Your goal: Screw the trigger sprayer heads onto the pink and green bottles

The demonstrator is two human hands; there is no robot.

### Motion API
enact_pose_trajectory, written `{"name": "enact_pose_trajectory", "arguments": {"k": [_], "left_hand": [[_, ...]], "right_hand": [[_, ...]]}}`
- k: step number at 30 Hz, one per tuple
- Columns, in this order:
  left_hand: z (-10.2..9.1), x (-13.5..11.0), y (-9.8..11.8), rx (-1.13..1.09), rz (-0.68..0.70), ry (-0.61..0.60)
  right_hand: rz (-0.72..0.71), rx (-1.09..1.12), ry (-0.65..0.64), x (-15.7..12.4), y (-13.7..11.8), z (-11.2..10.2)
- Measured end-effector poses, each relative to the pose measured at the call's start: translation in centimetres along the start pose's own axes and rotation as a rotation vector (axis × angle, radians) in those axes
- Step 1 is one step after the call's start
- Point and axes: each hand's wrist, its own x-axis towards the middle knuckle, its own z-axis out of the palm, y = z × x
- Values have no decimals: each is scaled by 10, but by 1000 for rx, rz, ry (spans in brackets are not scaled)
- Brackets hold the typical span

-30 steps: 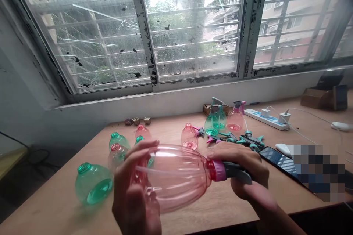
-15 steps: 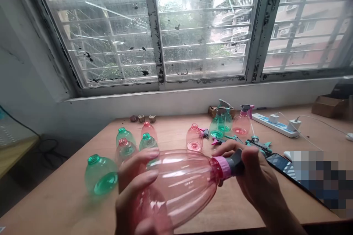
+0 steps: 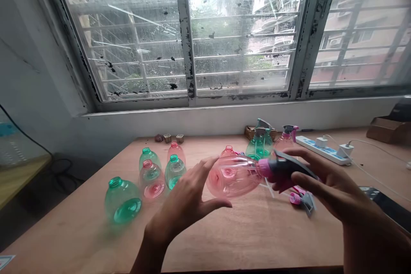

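Note:
A clear pink spray bottle lies sideways in the air, its pink collar and dark grey trigger head toward the right. My right hand grips that head between thumb and fingers. At the bottle's base, my left hand is open with thumb and fingers apart; whether its fingertips touch the plastic I cannot tell. Below the trigger head, a loose pink and grey spray nozzle rests on the table. Behind the held bottle stands an uncapped pink bottle, partly hidden.
To the left stand several uncapped bottles, among them a green one and a pink one. At the back are capped green spray bottles and a pink spray bottle. A power strip and phone lie right.
The spray bottle has moved away from me and upward. My left hand has opened from around its body, while my right hand keeps hold of the trigger head.

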Motion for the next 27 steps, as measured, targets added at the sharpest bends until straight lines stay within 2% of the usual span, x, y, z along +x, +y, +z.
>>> {"name": "enact_pose_trajectory", "arguments": {"k": [3, 6, 9, 12, 15, 18, 21, 27], "left_hand": [[-5, -6, -7, 11, -79, -112], [-4, -12, -25, 40, -194, -137], [-9, -14, -46, 100, -267, -91], [-17, -11, -63, 151, -365, 43], [-20, -8, -79, 164, -498, 179], [-15, -6, -94, 171, -592, 233], [-9, -5, -102, 165, -608, 234], [-6, -5, -98, 106, -583, 177]], "right_hand": [[39, 40, 49, 8, 4, -17], [41, -133, 252, 25, 20, -36], [-10, -372, 537, 40, 36, -54], [-11, -550, 648, 46, 47, -67], [49, -668, 624, 49, 56, -76], [93, -816, 571, 52, 70, -83], [107, -930, 488, 58, 90, -88], [132, -1021, 322, 64, 118, -98]]}}
